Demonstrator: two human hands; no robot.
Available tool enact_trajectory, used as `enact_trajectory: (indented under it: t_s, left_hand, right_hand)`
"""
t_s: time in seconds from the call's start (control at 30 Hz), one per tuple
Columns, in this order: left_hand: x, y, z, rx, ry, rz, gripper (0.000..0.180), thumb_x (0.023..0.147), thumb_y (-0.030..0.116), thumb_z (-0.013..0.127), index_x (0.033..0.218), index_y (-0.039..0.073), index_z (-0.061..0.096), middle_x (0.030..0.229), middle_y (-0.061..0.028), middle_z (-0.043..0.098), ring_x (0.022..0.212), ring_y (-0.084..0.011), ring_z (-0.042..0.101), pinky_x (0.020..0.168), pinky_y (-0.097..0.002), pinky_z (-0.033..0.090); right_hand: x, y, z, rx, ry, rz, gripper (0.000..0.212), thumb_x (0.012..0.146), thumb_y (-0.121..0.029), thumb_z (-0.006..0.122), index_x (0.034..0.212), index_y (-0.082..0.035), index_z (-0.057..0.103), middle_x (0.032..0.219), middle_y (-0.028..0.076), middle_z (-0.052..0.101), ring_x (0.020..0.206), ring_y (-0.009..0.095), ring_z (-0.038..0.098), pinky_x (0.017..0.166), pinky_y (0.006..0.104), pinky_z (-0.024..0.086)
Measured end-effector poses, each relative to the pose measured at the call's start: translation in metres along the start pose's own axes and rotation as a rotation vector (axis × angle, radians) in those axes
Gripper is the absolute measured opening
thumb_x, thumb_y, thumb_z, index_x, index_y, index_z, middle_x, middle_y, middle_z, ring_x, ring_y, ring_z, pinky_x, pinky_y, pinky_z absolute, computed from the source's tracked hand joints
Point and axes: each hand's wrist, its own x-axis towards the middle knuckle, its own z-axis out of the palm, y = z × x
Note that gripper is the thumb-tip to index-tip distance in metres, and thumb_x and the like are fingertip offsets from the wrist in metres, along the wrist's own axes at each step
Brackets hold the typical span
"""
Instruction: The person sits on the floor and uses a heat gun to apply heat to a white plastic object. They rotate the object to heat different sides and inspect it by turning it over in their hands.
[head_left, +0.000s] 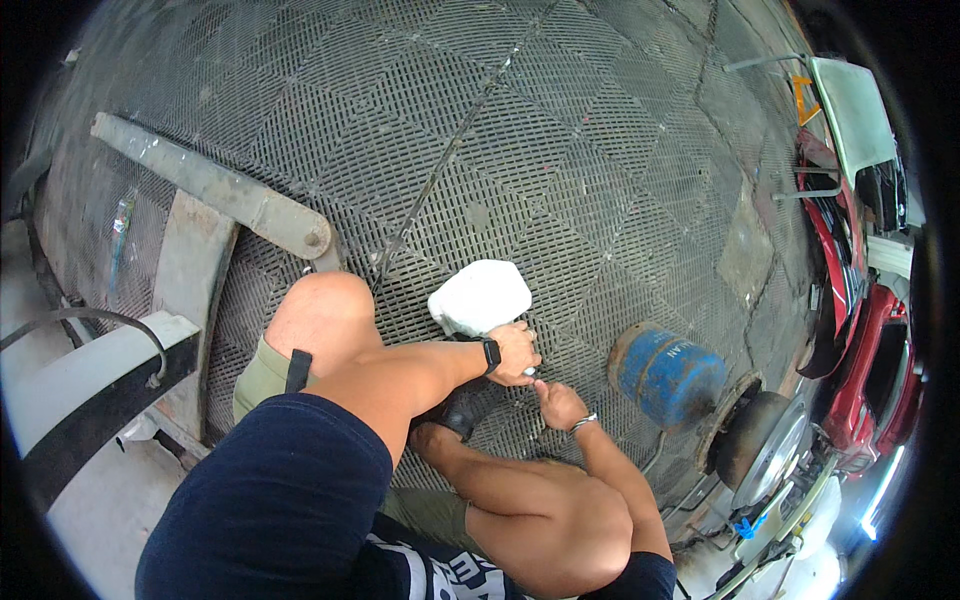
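A smooth white rounded shell (pixel 483 297) with a dark lower edge is just above the mat, past my feet. It resembles a car mirror housing, but I cannot tell its kind for sure. My left hand (pixel 515 352), with a black watch on the wrist, is curled at the shell's near right edge. A small pale piece (pixel 529 371) shows at its fingertips, mostly hidden. My right hand (pixel 561 406), with a bracelet on the wrist, is closed beside it, its fingertips meeting that spot. What the right fingers pinch, if anything, is hidden.
Grey slotted mat tiles (pixel 430 120) cover the floor. Left of me stands a metal lift arm (pixel 215 180). To the right are a blue gas cylinder (pixel 672 372), a wheel (pixel 765 445) and red car body parts (pixel 860 375). My dark shoe (pixel 465 408) is beneath my hands.
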Motion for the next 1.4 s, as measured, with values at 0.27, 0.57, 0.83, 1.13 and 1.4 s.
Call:
enact_trajectory:
  t_s: [0.27, 0.57, 0.83, 1.13, 1.4]
  left_hand:
    - [-0.001, 0.000, -0.003, 0.054, -0.054, 0.006, 0.055, 0.091, 0.060, 0.059, 0.111, 0.009, 0.068, 0.102, -0.0076, 0.074, 0.113, -0.0269, 0.061, 0.093, -0.0442, 0.042]
    - [-0.004, -0.003, -0.048, 0.272, -0.098, -0.040, 0.033, 0.088, 0.022, 0.064, 0.119, 0.011, 0.065, 0.115, -0.0090, 0.070, 0.118, -0.0304, 0.061, 0.095, -0.0471, 0.049]
    - [-0.072, -0.097, -0.205, -0.092, 0.398, -0.244, 0.018, 0.080, 0.013, 0.070, 0.095, 0.003, 0.066, 0.100, -0.0196, 0.068, 0.097, -0.0389, 0.066, 0.085, -0.0465, 0.054]
    - [-0.133, -0.090, -0.239, -1.657, 0.507, -0.213, 0.023, 0.077, -0.007, 0.069, 0.090, 0.012, 0.062, 0.126, -0.0188, 0.063, 0.119, -0.0356, 0.060, 0.103, -0.0512, 0.048]
    - [-0.145, -0.084, -0.228, -1.952, 0.460, -0.107, 0.021, 0.070, -0.003, 0.069, 0.083, 0.013, 0.061, 0.126, -0.0156, 0.061, 0.132, -0.0393, 0.051, 0.111, -0.0598, 0.039]
  right_hand:
    - [-0.009, -0.030, 0.002, -0.019, 0.011, 0.104, 0.068, 0.108, -0.044, 0.031, 0.097, 0.008, 0.072, 0.103, 0.037, 0.068, 0.103, 0.052, 0.065, 0.096, 0.0558, 0.050]
    - [-0.070, -0.016, -0.033, 0.038, 0.090, -0.069, 0.076, 0.107, -0.055, 0.027, 0.081, 0.003, 0.068, 0.084, 0.027, 0.070, 0.090, 0.050, 0.065, 0.088, 0.0554, 0.049]
    - [-0.105, 0.015, 0.000, 0.616, 0.332, -0.025, 0.068, 0.105, -0.054, 0.044, 0.073, 0.003, 0.063, 0.074, 0.023, 0.066, 0.069, 0.045, 0.060, 0.071, 0.0539, 0.046]
    - [0.017, -0.006, 0.059, 0.291, 0.786, 0.241, 0.038, 0.102, -0.035, 0.052, 0.097, 0.001, 0.066, 0.088, 0.028, 0.069, 0.088, 0.048, 0.067, 0.083, 0.0581, 0.051]
    - [0.020, -0.039, 0.034, 0.584, 1.098, -0.013, 0.040, 0.088, -0.021, 0.073, 0.120, -0.001, 0.059, 0.114, 0.020, 0.061, 0.113, 0.039, 0.057, 0.100, 0.0476, 0.045]
